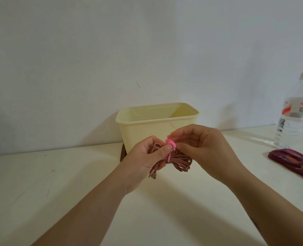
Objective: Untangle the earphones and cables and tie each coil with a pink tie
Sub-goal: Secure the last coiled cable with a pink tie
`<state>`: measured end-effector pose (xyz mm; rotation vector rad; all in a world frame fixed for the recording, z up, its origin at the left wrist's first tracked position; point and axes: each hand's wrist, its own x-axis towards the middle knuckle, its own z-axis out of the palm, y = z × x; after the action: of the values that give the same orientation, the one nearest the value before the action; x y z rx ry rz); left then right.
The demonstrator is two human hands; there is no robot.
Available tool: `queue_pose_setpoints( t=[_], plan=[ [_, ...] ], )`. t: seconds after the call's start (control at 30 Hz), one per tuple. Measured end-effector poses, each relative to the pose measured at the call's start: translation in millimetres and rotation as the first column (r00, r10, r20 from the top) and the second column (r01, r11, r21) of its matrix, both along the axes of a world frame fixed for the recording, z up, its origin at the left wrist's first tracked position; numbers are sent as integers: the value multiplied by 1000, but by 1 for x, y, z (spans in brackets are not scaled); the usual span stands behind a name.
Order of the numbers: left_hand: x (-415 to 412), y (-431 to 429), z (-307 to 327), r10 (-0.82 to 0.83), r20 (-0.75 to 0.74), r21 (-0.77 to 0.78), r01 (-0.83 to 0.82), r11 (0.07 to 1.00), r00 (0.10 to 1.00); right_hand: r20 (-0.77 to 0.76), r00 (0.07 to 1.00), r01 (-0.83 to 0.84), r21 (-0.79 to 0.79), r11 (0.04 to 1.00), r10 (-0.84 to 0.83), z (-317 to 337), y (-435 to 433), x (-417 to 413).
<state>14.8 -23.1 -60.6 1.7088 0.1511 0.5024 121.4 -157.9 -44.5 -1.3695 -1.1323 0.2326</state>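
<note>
A dusty-pink coiled earphone cable (180, 161) hangs above the table in front of the yellow tub. My left hand (145, 157) grips one end of the coil, its thumb pressed on the strands; a plug end pokes out below the palm. A bright pink tie (170, 145) wraps round the coil's middle. My right hand (200, 144) pinches the tie's knobbed top between thumb and fingertips. The cable's loops spread out to the right under my right hand.
A pale yellow plastic tub (157, 121) stands against the wall, just behind my hands. A clear water bottle (296, 112) stands at the far right. A dark red phone case (294, 163) lies on the white table (58, 183) beside it.
</note>
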Motion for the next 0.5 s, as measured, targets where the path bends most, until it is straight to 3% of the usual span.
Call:
queue_pose_setpoints(
  t=[0.33,0.5],
  plan=[
    [2,-4,-1,-25,21,0,25,1000,999,-81,996,-34,-63,997,29,1,-2,5],
    [3,-4,-1,-31,13,-13,31,999,999,-54,996,69,-86,994,-74,1,-1,6]
  ],
)
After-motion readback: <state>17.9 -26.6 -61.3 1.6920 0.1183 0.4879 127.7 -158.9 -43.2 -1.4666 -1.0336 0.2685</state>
